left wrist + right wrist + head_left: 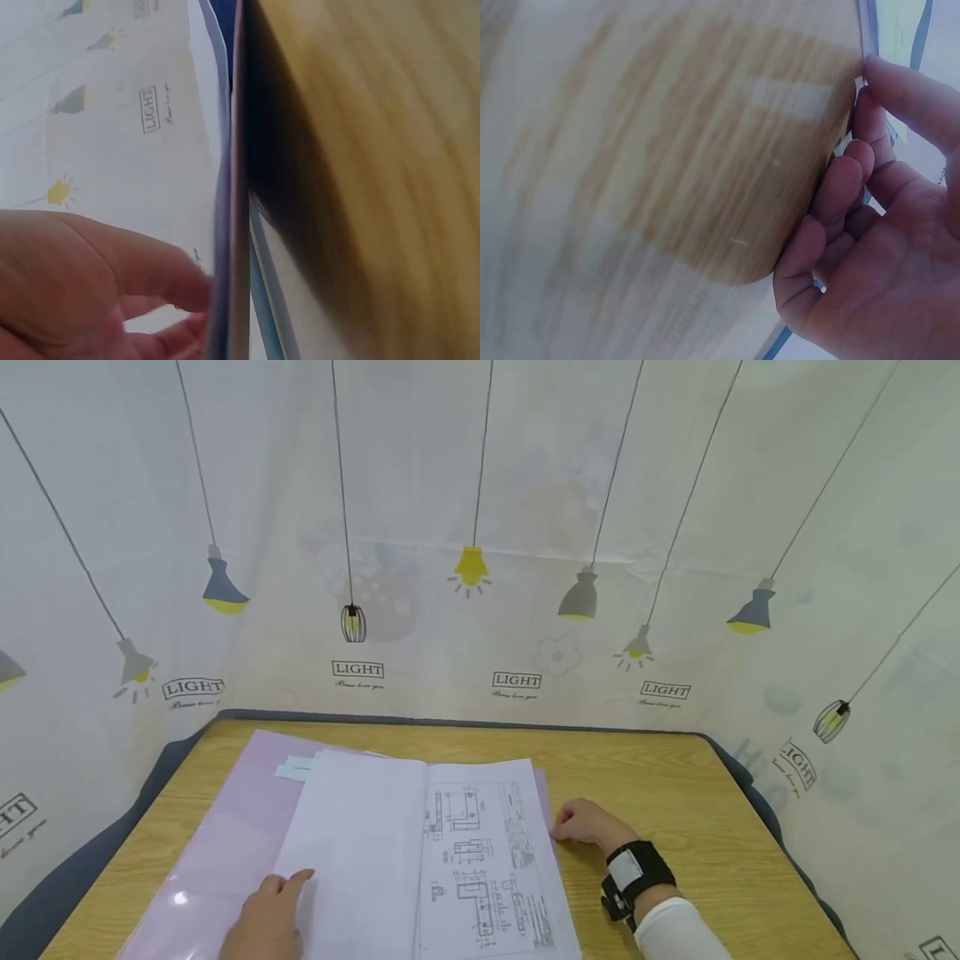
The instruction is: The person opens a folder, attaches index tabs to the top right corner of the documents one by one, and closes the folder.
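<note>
A stack of paper sheets lies open on a translucent purple folder (pixel 217 835) in the head view. Its left side shows a blank white page (pixel 360 852); the right side is a technical drawing sheet (pixel 487 810) with several part views. My left hand (pixel 266 922) rests at the blank page's left edge, over the folder, index finger extended. In the left wrist view, its fingers (pixel 169 274) touch the edge of the papers. At the drawing's right edge my right hand (pixel 588 822) pinches the sheet between thumb and index finger, while its other fingers (pixel 840 187) curl near the tabletop.
The wooden table (pixel 675 802) has a dark edge all round. Pale blue-green tabs (pixel 295 767) stick out at the papers' upper left. A cloth backdrop (pixel 420 468) printed with lamps hangs behind and at both sides. A black strap with a device (pixel 633 877) circles the right wrist.
</note>
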Action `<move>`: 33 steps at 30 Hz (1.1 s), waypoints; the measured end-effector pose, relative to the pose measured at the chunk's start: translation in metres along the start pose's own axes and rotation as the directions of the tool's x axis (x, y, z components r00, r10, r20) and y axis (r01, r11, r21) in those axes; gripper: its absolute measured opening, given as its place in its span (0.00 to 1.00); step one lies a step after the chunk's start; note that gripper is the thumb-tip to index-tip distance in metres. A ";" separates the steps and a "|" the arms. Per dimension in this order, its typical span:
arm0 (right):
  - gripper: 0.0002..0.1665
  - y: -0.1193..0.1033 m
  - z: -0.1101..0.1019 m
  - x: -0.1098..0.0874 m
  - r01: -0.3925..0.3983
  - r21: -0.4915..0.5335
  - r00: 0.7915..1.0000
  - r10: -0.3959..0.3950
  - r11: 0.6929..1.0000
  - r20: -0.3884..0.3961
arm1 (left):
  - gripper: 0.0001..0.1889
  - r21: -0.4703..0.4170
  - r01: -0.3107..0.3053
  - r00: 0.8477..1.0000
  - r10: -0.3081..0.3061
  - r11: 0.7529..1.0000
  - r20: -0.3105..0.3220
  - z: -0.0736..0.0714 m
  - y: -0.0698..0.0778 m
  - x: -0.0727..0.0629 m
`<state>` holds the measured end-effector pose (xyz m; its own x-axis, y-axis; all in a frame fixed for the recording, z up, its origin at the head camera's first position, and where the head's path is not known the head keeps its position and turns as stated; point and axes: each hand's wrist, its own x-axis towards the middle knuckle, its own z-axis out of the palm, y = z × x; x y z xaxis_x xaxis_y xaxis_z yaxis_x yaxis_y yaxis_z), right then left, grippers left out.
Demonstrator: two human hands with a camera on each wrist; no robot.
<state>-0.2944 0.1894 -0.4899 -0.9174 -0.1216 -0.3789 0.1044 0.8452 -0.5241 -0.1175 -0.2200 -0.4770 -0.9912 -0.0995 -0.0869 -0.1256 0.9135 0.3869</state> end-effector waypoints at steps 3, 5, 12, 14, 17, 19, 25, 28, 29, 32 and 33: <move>0.10 0.001 0.000 0.000 -0.005 0.004 1.000 0.005 1.000 -0.004 | 0.31 -0.026 -0.085 0.987 0.081 0.996 -0.141 -0.002 0.024 0.000; 0.10 0.001 0.000 0.000 -0.006 0.007 1.000 0.006 1.000 -0.007 | 0.29 -0.040 -0.149 0.966 0.137 0.988 -0.221 -0.002 0.041 0.000; 0.11 0.002 0.000 0.000 0.001 0.022 1.000 -0.001 1.000 -0.002 | 0.28 -0.028 -0.334 0.936 0.328 0.942 -0.128 -0.004 0.094 0.015; 0.11 0.001 0.000 -0.001 0.003 0.023 1.000 -0.003 1.000 -0.004 | 0.30 -0.006 -0.404 0.913 0.403 0.915 -0.056 -0.001 0.101 0.024; 0.10 0.000 -0.001 -0.002 -0.003 0.025 1.000 0.003 1.000 -0.001 | 0.30 0.021 -0.487 0.873 0.486 0.873 0.041 0.004 0.107 0.037; 0.11 0.000 -0.001 -0.001 -0.008 0.030 1.000 0.008 1.000 0.003 | 0.30 0.043 -0.511 0.858 0.506 0.858 0.091 0.008 0.111 0.046; 0.11 -0.001 -0.002 0.000 -0.015 0.024 1.000 0.015 1.000 0.016 | 0.24 0.147 -0.498 0.865 0.477 0.855 0.159 0.025 0.115 0.073; 0.11 -0.002 -0.003 -0.001 -0.013 0.021 1.000 0.013 1.000 0.014 | 0.23 0.219 -0.473 0.881 0.449 0.853 0.150 0.032 0.113 0.081; 0.11 -0.002 -0.003 -0.001 -0.012 0.023 1.000 0.011 1.000 0.015 | 0.24 0.234 -0.459 0.888 0.433 0.857 0.154 0.034 0.112 0.083; 0.10 -0.001 -0.002 0.000 -0.001 0.021 1.000 0.000 1.000 0.016 | 0.32 0.238 -0.411 0.909 0.379 0.880 0.171 0.037 0.109 0.086; 0.10 0.000 -0.002 0.001 0.003 0.020 1.000 -0.003 1.000 0.015 | 0.34 0.230 -0.395 0.916 0.360 0.889 0.180 0.038 0.108 0.087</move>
<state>-0.2957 0.1899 -0.4887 -0.9117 -0.1324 -0.3889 0.1095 0.8341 -0.5407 -0.2156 -0.1151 -0.4782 -0.9454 0.3084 -0.1053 0.2889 0.9427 0.1669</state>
